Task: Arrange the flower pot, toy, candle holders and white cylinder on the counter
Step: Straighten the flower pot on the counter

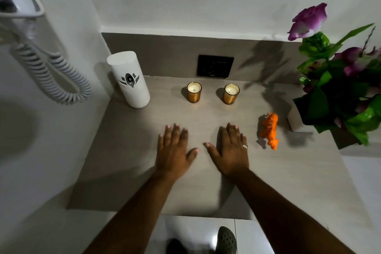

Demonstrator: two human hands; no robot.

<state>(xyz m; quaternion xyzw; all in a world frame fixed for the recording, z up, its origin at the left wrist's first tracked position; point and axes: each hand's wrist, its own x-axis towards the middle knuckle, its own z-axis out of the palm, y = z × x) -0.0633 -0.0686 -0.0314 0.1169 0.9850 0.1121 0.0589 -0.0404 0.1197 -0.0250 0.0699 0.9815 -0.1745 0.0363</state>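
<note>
My left hand (174,149) and my right hand (229,149) lie flat, palms down, side by side on the grey counter (127,161), holding nothing. A white cylinder (129,79) with a dark emblem stands upright at the back left corner. Two gold candle holders stand behind my hands, one (194,92) on the left and one (231,93) on the right. An orange toy tiger (270,130) stands just right of my right hand, not touching it. The flower pot (294,118) with purple flowers and green leaves sits at the right edge.
A black wall socket (215,66) is set in the backsplash behind the candles. A white wall-mounted device with a coiled cord (51,72) hangs on the left wall. The counter's front edge is near my forearms; my shoe (226,240) shows on the tiled floor below.
</note>
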